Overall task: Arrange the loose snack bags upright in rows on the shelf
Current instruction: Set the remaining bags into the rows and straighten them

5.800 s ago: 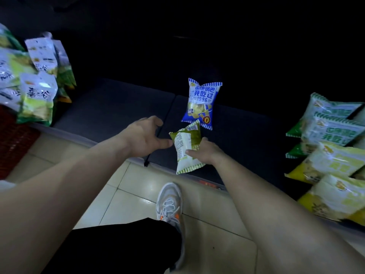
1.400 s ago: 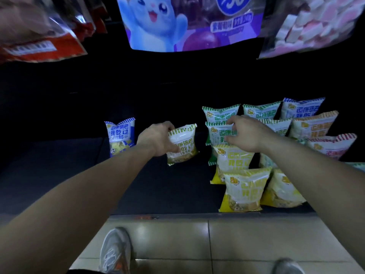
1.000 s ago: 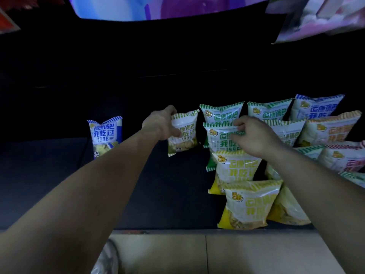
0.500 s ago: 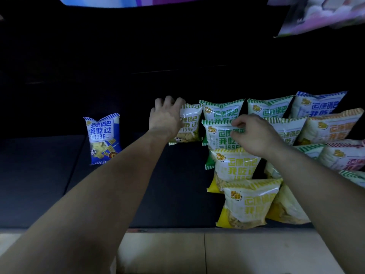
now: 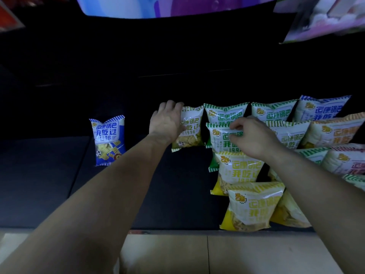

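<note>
Left hand (image 5: 166, 122) grips olive bag (image 5: 192, 131) upright on shelf (image 5: 177, 194); right hand (image 5: 254, 136) pinches green bag (image 5: 218, 139) top.

The olive-green bag (image 5: 190, 127) is thin, glossy plastic film, crinkled, with white glare streaks and a clear window low down that shows rough, pale cracker squares. The green bag (image 5: 221, 137) beside it has the same shiny, wrinkled film. The blue bag (image 5: 108, 141) is glossy too, with clear patches low down. The yellow bag (image 5: 252, 210) at the front is puffed and smoother. The shelf (image 5: 49, 184) is dark and matt. The floor tiles (image 5: 167, 254) are smooth and pale with a faint sheen. The big pack (image 5: 167, 6) overhead is slick printed plastic.
</note>
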Motion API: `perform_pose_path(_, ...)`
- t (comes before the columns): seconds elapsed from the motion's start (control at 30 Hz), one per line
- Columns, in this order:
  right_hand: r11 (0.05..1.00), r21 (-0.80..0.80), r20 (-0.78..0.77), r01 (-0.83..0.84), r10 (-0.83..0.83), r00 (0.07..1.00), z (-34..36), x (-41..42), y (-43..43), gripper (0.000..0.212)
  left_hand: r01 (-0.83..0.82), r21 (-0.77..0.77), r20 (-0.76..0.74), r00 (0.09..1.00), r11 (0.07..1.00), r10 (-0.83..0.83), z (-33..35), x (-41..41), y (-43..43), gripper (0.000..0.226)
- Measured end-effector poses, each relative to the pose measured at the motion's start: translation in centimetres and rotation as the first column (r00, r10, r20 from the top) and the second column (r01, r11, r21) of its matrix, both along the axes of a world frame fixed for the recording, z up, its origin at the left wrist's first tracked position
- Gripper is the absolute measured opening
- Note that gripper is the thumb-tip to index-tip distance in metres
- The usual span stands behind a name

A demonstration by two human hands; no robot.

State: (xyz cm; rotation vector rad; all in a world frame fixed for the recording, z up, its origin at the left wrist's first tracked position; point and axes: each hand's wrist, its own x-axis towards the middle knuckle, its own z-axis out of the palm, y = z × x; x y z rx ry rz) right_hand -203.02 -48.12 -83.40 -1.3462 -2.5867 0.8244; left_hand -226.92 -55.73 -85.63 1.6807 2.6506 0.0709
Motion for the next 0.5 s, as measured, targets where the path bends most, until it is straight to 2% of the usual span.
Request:
perform_pose_path(0.1,1.000,0.018,0.032,-0.009,0.008,0.999,0.6,-0.5,-0.4,0.039,0.001,0.014,-0.013,1.000,1.000,-0.001,0.9,0.1,-0.5,0.082)
perform_pose_path(0.27,0.994,0.068,0.094,-0.090,0.083,0.992,2.4,-2.2,-2.8,0.042,-0.031,0.002,0.120,0.992,1.000,0.030,3.8,-0.9,-4.4,0.078)
perform_pose_path(0.4,0.981,0.055,0.178,-0.188,0.176,0.968,4.8,-4.2,-6.1,0.045,-0.080,-0.129,0.235,0.966,0.988,0.109,6.7,-3.0,-10.7,0.070)
perform_pose_path(0.5,0.975,0.004,0.174,-0.223,0.219,0.960,6.4,-6.4,-8.9,0.048,-0.138,-0.242,0.283,0.937,0.960,0.206,8.9,-5.6,-16.2,0.070)
